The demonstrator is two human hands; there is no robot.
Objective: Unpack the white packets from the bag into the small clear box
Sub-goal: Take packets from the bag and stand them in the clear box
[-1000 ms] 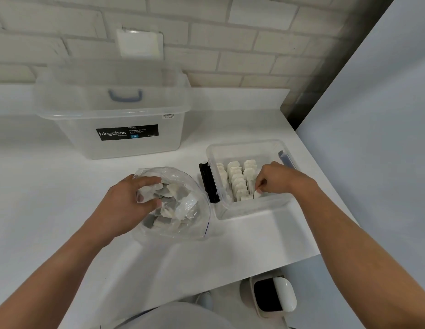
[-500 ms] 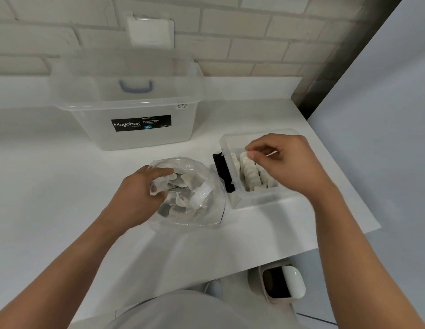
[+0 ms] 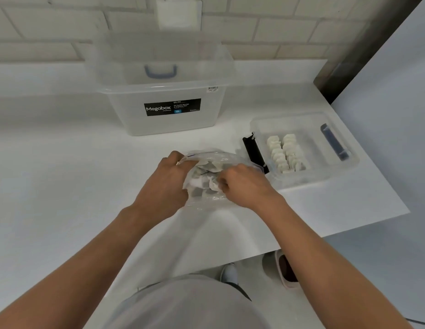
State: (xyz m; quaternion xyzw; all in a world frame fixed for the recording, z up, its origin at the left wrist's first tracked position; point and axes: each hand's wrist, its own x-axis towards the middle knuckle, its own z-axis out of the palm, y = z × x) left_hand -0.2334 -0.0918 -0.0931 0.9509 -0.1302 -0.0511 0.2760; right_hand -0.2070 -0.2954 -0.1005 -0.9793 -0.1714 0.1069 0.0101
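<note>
One white table carried everything; at its back stood one large clear tub with one black label, against the brick wall; to the right, near the table's edge, sat one small clear box, open, with two latches, one black on its left end and one blue on its right; one clear bag lay just left of the box, near the black latch, its mouth open upward; two hands were at it; the left hand gripped the bag's left rim, fingers curled round the plastic; the right hand reached into the mouth from the right, fingers curled down among the packets; whether they pinched one could not be told; those packets lay in a loose heap in the bag, too jumbled to count; in the box stood two rows of white packets on edge, side by side in its left half, each too blurred for an exact count.
</note>
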